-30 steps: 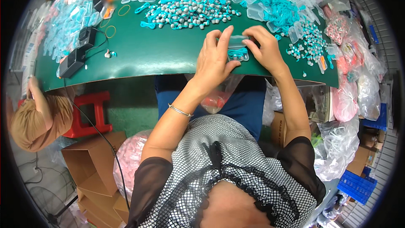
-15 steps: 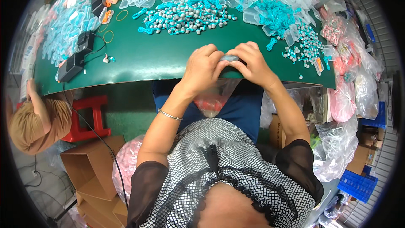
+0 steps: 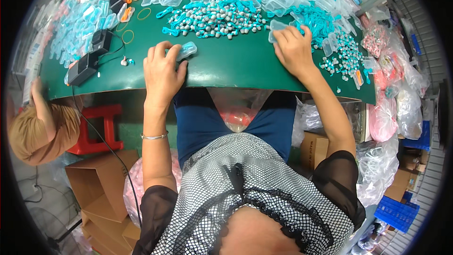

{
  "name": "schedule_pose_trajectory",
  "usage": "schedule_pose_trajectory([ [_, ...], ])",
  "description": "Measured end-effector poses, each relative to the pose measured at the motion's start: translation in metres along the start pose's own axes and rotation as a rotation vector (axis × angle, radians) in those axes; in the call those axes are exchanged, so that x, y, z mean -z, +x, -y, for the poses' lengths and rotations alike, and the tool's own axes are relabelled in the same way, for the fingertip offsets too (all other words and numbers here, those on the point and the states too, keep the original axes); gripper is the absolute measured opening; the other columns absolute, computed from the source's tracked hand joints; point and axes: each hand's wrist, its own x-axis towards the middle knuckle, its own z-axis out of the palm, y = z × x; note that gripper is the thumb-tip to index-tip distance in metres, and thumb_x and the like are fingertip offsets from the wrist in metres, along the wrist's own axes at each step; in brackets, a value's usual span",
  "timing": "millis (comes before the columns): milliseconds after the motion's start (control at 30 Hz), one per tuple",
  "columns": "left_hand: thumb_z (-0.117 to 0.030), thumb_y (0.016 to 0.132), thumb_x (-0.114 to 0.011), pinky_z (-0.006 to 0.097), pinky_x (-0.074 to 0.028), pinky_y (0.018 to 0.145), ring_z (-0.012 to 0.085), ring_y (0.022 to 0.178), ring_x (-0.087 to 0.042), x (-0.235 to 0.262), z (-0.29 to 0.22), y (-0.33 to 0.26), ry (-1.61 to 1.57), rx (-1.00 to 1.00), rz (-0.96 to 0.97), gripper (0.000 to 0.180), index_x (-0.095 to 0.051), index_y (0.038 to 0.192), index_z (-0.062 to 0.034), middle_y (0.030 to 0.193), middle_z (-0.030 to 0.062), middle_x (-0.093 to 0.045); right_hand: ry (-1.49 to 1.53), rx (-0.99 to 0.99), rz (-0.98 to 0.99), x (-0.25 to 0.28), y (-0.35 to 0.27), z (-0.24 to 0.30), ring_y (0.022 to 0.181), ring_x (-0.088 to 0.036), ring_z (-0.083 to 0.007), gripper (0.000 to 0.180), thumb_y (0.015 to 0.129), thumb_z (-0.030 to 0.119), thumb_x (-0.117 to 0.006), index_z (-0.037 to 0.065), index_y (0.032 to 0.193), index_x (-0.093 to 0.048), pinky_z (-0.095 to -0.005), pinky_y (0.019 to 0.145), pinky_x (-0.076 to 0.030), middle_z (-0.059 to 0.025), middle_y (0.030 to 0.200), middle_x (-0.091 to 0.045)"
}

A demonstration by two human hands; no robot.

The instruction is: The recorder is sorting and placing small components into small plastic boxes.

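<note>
Near the green table's [image 3: 226,68] front edge, the left hand [image 3: 162,73] presses a small clear case [image 3: 185,50] under curled fingers. Farther right, the right hand [image 3: 293,49] pinches another clear case [image 3: 277,27] beside the turquoise-and-grey pile [image 3: 214,19]. A careless sweep could likely knock loose pieces off the front edge.
</note>
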Motion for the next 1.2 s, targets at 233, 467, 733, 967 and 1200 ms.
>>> schedule_pose_trajectory([
  [233, -0.012, 0.076, -0.074, 0.043, -0.047, 0.084, 0.0324, 0.102, -0.058, -0.023, -0.064, 0.008, -0.36, -0.107, -0.104, 0.034, -0.066, 0.108, -0.0062, 0.109, 0.0117, -0.061, 0.408, -0.093, 0.058, 0.035, -0.018, 0.034, 0.11, -0.055, -0.0308, 0.049, 0.073, 0.021, -0.077, 0.008, 0.118, -0.061, -0.0437, 0.091, -0.041, -0.011, 0.114, -0.06],
  [467, -0.013, 0.08, -0.074, 0.041, -0.052, 0.084, 0.0336, 0.095, -0.062, -0.066, -0.118, 0.023, -0.639, -0.011, 0.112, 0.039, -0.063, 0.115, -0.002, 0.105, 0.0152, -0.065, 0.606, -0.266, 0.375, 0.033, 0.003, 0.012, 0.12, -0.048, -0.0373, 0.086, 0.064, 0.027, -0.085, 0.005, 0.139, -0.047, -0.0444, 0.103, -0.041, -0.0193, 0.128, -0.05],
  [733, -0.028, 0.099, -0.061, 0.035, -0.054, 0.089, 0.0195, 0.107, -0.064, -0.058, -0.129, 0.043, -1.87, 0.635, 0.496, 0.048, -0.051, 0.137, -0.0003, 0.12, 0.0109, -0.063, 1.005, -0.242, 0.059, 0.039, 0.003, 0.037, 0.119, -0.05, -0.0339, 0.089, 0.058, 0.025, -0.09, 0.003, 0.133, -0.048, -0.0412, 0.102, -0.044, -0.0169, 0.126, -0.047],
  [967, -0.034, 0.103, -0.05, 0.032, -0.053, 0.077, 0.0174, 0.098, -0.063, -0.057, -0.135, 0.038, -2.244, 0.664, 0.591, 0.046, -0.048, 0.139, -0.0042, 0.118, 0.0097, -0.062, 1.133, -0.31, -0.022, 0.036, 0.009, 0.035, 0.097, -0.058, -0.0204, 0.051, 0.069, 0.014, -0.084, 0.007, 0.113, -0.059, -0.0325, 0.084, -0.048, -0.0066, 0.104, -0.058],
  [1200, -0.034, 0.105, -0.042, 0.03, -0.051, 0.072, 0.0151, 0.091, -0.064, -0.058, -0.131, 0.036, -2.129, 0.724, 0.633, 0.043, -0.049, 0.139, -0.0083, 0.11, 0.007, -0.064, 1.091, -0.323, -0.03, 0.051, 0.024, 0.042, 0.079, -0.054, -0.0162, 0.035, 0.069, 0.012, -0.081, 0.005, 0.097, -0.061, -0.0295, 0.068, -0.046, -0.0045, 0.09, -0.057],
])
